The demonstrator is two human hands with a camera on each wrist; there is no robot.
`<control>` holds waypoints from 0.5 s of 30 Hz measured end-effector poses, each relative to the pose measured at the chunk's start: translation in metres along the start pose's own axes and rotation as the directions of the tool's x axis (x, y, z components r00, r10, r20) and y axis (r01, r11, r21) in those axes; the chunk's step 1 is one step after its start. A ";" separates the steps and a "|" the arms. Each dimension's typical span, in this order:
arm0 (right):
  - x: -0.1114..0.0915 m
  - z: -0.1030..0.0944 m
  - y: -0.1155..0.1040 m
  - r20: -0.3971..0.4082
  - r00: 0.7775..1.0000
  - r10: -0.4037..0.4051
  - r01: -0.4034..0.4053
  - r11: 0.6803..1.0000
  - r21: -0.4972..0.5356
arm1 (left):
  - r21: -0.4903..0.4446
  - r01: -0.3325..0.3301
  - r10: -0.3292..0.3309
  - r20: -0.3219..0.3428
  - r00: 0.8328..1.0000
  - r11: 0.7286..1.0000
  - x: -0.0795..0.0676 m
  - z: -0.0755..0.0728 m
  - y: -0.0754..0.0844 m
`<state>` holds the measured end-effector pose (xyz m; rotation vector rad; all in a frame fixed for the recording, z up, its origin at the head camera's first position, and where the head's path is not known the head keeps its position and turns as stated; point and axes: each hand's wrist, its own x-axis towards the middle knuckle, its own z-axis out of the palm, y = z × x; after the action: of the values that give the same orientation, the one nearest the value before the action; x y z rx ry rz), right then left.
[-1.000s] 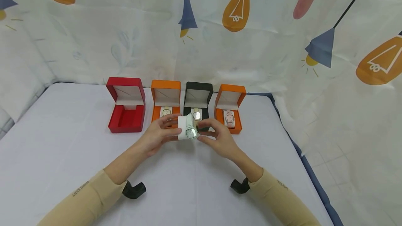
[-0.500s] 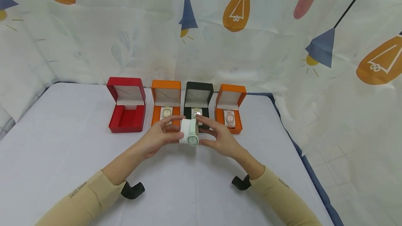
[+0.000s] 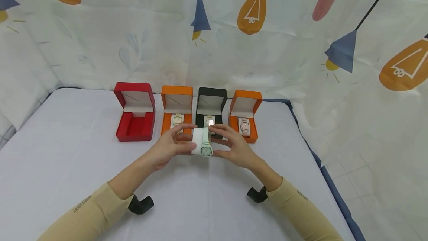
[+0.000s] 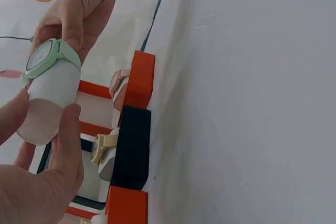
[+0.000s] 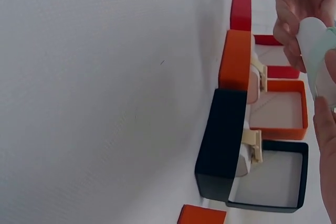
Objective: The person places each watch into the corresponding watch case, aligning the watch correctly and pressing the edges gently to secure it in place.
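Observation:
A mint-green wristwatch [image 3: 206, 151] is strapped round a white watch pillow [image 3: 197, 141], held above the table in front of the boxes. My left hand [image 3: 167, 146] grips the pillow's bare left end between thumb and fingers. From the other side, my right hand [image 3: 235, 148] pinches the watch end, its fingertips at the band. The left wrist view shows the green dial [image 4: 43, 57] and the thumb of the right hand [image 4: 86, 11] against the band. Part of the pillow is out of frame in the right wrist view.
Along the back stand a red box [image 3: 135, 126] with a bare inside, an orange box [image 3: 166, 122], a dark green box [image 3: 218, 120] and another orange box [image 3: 253, 129]. Their lids are up. The last three each contain a watch. Behind them hangs a printed curtain [image 3: 160, 55].
Both hands have brought the watch and pillow slightly toward me. The watch face has tipped downward, and my right fingers have moved over the band. In the last half second hardly anything moved.

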<state>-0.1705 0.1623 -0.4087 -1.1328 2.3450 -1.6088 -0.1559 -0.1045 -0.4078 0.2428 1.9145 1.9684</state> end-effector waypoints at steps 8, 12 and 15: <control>-0.003 0.007 0.010 0.007 1.000 0.001 -0.001 0.999 0.044 | -0.017 0.005 -0.005 -0.021 1.000 1.000 0.000 0.004 -0.003; -0.005 0.009 0.014 -0.008 1.000 0.000 0.000 0.999 0.047 | -0.025 0.010 -0.011 -0.026 1.000 1.000 0.000 0.006 -0.004; -0.005 0.010 0.014 -0.017 1.000 -0.003 0.004 0.999 0.054 | -0.030 0.009 -0.010 -0.032 0.999 1.000 -0.001 0.006 -0.003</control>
<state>-0.1700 0.1603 -0.4269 -1.1179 2.2966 -1.6785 -0.1525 -0.0991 -0.4105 0.1948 1.9012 2.0039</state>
